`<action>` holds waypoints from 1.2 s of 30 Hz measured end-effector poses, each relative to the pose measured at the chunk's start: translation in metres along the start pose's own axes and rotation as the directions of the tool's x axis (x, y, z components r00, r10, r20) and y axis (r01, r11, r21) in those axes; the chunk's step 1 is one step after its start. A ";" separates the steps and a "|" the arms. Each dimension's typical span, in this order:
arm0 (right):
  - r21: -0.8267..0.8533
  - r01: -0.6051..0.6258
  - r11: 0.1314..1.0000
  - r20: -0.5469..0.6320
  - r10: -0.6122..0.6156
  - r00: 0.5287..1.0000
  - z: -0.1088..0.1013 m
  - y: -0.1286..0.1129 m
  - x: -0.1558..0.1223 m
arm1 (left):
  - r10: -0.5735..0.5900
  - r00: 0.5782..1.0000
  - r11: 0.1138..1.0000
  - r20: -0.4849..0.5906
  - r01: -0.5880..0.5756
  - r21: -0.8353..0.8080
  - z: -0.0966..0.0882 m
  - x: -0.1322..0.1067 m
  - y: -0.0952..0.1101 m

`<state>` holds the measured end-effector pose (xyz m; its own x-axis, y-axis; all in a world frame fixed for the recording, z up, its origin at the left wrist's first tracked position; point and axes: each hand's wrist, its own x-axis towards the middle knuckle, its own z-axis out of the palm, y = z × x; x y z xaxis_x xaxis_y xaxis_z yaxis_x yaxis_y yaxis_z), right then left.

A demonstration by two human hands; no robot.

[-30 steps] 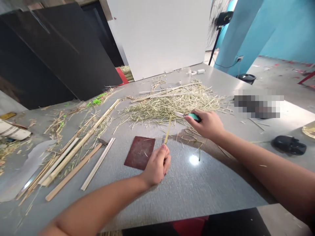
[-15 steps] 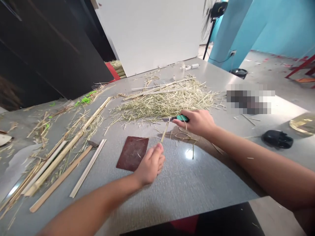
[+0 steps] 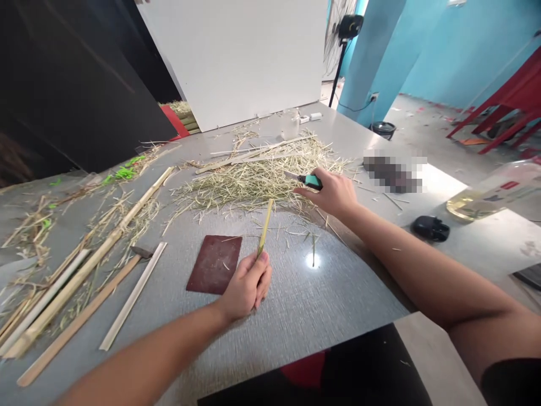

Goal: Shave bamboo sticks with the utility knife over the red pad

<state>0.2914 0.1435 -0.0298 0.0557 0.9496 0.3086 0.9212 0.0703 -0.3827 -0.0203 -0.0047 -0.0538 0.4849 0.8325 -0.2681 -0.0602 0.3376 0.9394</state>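
Observation:
My left hand (image 3: 248, 280) is closed round a thin yellowish-green bamboo strip (image 3: 266, 224), which points up and away from me. My right hand (image 3: 338, 193) grips a utility knife (image 3: 313, 181) with a teal and black handle, its blade pointing left. The blade is apart from the strip, beyond its upper end, over a heap of pale shavings (image 3: 253, 180). Just left of my left hand, a dark red-brown rectangular sheet (image 3: 214, 264) lies flat on the grey table (image 3: 321, 316).
To the left lie a hammer (image 3: 84, 316), a pale strip (image 3: 134, 296) and a long bamboo piece (image 3: 105, 245) among scraps. A black computer mouse (image 3: 430, 228) and a clear bottle (image 3: 486, 194) with yellowish liquid stand right. A clear cup (image 3: 290, 125) is behind the heap.
The knife has moved from the strip's upper end to beyond it, over the shavings. The strip now stands more upright in my left hand. The whole view has turned somewhat to the right.

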 end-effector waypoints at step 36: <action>0.283 0.280 0.917 0.081 -0.313 0.946 -0.020 -0.149 0.039 | 0.116 0.979 0.965 -0.169 -0.152 -0.215 0.005 -0.005 0.000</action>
<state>0.1643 0.1639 0.0565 -0.2668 0.9011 0.3417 0.7517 0.4165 -0.5113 -0.0182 -0.0109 -0.0514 0.3198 0.9283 -0.1894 -0.3194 0.2939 0.9009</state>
